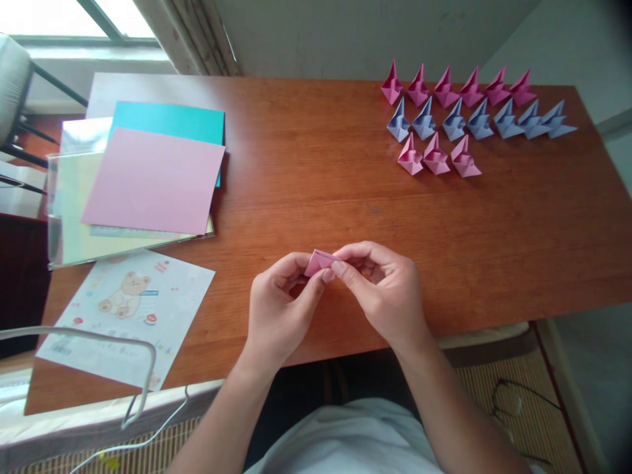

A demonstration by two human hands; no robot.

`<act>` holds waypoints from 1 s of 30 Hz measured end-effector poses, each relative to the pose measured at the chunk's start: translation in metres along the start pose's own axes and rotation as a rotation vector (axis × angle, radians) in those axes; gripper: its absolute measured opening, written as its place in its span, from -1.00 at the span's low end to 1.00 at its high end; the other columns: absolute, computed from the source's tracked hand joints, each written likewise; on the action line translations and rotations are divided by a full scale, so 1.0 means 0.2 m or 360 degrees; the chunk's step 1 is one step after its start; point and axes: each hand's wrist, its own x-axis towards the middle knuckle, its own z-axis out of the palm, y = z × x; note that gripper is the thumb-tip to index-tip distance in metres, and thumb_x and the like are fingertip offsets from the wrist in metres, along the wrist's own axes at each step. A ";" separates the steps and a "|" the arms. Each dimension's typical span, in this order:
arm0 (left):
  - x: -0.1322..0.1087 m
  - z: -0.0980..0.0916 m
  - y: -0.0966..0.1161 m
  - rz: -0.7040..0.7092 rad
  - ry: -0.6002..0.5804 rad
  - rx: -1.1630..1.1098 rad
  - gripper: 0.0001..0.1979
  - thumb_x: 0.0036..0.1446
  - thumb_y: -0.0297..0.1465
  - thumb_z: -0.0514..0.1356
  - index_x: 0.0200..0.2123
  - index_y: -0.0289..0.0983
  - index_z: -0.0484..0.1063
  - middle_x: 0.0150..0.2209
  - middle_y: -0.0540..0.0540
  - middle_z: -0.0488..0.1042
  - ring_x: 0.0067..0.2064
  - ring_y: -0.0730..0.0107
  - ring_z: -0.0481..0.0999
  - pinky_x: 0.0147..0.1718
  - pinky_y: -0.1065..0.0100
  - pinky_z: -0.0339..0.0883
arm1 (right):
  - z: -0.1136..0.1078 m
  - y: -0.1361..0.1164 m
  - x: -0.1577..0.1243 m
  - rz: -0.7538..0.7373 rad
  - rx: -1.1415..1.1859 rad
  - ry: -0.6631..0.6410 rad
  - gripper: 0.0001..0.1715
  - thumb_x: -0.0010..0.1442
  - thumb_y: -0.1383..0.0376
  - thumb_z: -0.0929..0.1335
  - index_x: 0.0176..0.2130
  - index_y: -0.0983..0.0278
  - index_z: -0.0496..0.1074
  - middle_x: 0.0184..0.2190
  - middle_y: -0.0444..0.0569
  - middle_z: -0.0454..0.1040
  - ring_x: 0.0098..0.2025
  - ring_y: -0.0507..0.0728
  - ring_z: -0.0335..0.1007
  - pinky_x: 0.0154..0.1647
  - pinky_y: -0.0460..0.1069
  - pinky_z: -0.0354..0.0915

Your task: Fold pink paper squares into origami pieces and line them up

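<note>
Close to the table's front edge, a small folded piece of pink paper (320,262) is pinched between both hands. My left hand (282,304) grips its left end, with the thumb on the near side. From the right, my right hand (382,283) presses thumb and fingers on the other end. Part of the paper is hidden by the thumbs. Three finished-looking pink origami figures (436,155) stand in a row at the back right. Behind them is a row of several blue figures (453,120), and farther back a row of darker pink ones (446,89).
On the left of the wooden table (296,164), a pink sheet (153,181) overlaps a teal sheet (197,122) and a clear packet of paper (74,210). A bear-printed sheet (128,322) lies nearer, partly under a pale metal bar (99,336). A curtain (197,33) hangs behind.
</note>
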 end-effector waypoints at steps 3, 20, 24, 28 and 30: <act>0.00 0.00 0.00 0.0001 0.0025 0.0004 -0.86 0.08 -0.33 0.44 -0.35 -0.27 0.61 -0.40 -0.03 0.63 -0.36 0.40 0.58 -0.35 0.47 0.46 | 0.01 0.00 0.00 0.0057 0.0079 -0.0021 -0.97 0.23 0.31 0.46 -0.29 0.21 0.59 -0.34 -0.08 0.64 -0.31 0.10 0.56 -0.26 -0.01 0.45; 0.00 0.01 0.01 -0.0013 0.0028 -0.0131 -0.83 0.07 -0.35 0.45 -0.37 -0.26 0.54 -0.42 0.03 0.54 -0.40 0.50 0.48 -0.42 0.53 0.36 | 0.06 0.07 0.01 0.0211 0.0470 0.0168 -0.84 0.16 0.20 0.49 -0.27 0.20 0.51 -0.35 -0.10 0.61 -0.32 0.08 0.55 -0.31 -0.04 0.48; 0.00 0.00 0.01 0.0011 0.0075 -0.0174 -0.86 0.08 -0.38 0.45 -0.31 -0.25 0.57 -0.38 0.02 0.56 -0.36 0.51 0.53 -0.37 0.55 0.41 | 0.08 0.07 0.00 0.0284 0.0558 0.0178 -0.81 0.12 0.20 0.50 -0.30 0.20 0.47 -0.38 -0.12 0.59 -0.39 0.04 0.50 -0.39 -0.07 0.43; -0.01 0.00 0.00 0.0019 0.0108 -0.0203 -0.84 0.06 -0.40 0.47 -0.30 -0.25 0.58 -0.38 0.02 0.58 -0.35 0.49 0.56 -0.36 0.54 0.44 | 0.08 0.06 -0.01 0.0379 0.0708 0.0183 -0.78 0.06 0.21 0.52 -0.35 0.21 0.44 -0.45 -0.16 0.55 -0.49 -0.01 0.39 -0.48 -0.11 0.35; -0.02 0.00 0.00 0.0030 0.0108 -0.0206 -0.83 0.04 -0.40 0.47 -0.29 -0.24 0.59 -0.37 0.02 0.59 -0.34 0.47 0.57 -0.35 0.52 0.45 | 0.08 0.06 -0.02 0.0414 0.0745 0.0168 -0.77 0.05 0.21 0.52 -0.36 0.21 0.43 -0.48 -0.18 0.54 -0.52 -0.02 0.36 -0.51 -0.11 0.33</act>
